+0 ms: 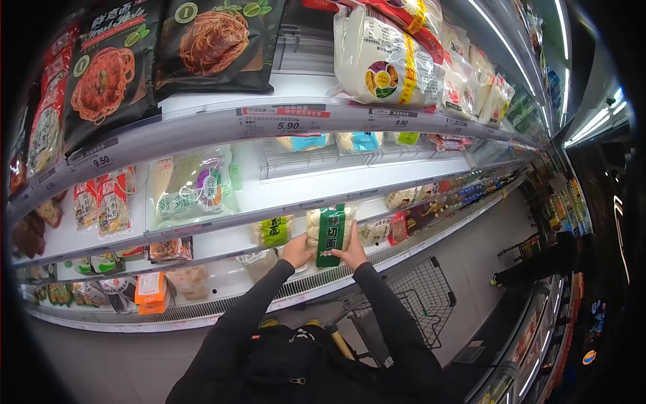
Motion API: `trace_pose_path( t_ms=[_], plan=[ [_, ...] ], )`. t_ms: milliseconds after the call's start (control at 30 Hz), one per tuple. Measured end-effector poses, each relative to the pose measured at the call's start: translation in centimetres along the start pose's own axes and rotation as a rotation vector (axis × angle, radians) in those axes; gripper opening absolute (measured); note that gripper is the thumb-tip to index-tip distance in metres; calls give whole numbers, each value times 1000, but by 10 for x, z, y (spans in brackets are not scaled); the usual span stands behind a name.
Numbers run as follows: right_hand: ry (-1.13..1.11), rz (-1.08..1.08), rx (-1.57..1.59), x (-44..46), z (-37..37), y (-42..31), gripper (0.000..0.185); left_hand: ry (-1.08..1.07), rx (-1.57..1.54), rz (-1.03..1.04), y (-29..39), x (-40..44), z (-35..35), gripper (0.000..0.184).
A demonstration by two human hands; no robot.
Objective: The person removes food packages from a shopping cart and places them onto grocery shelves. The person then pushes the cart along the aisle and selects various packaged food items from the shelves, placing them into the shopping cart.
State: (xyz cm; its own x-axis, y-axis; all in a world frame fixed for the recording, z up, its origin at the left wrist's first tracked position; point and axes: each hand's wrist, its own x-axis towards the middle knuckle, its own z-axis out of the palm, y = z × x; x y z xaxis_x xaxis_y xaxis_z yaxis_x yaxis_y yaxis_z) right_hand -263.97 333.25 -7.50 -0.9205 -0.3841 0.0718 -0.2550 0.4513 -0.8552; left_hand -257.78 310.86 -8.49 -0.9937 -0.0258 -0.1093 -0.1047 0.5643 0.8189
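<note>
Between my two hands is a clear pack of fresh noodles [330, 229] with a dark green label, held upright in front of the lower shelves. My left hand [298, 252] grips its left edge. On the opposite edge, my right hand [352, 252] closes around the lower corner, thumb on the front. Just left of the pack lies a noodle bag with a yellow-green label [274, 230]. To its right sits a pack with a red end [397, 227].
A shopping cart [427, 299] stands to my right on the floor. Black pasta packs [212, 44] and white bags [387, 60] fill the upper shelf, above a price rail [289, 121]. Another chilled case [531, 337] runs along the right. A dark-clothed person [538, 266] is farther down the aisle.
</note>
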Motion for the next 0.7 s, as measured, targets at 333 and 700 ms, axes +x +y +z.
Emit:
trace_pose_path(
  t_ms=[333,700],
  plan=[
    [-88,-173,-230,103,27,38,99,111,-408,10,-8,38,-4,91],
    [-132,24,90,13,-14,-4,61,340,-167,299,33,5,10,86]
  ],
)
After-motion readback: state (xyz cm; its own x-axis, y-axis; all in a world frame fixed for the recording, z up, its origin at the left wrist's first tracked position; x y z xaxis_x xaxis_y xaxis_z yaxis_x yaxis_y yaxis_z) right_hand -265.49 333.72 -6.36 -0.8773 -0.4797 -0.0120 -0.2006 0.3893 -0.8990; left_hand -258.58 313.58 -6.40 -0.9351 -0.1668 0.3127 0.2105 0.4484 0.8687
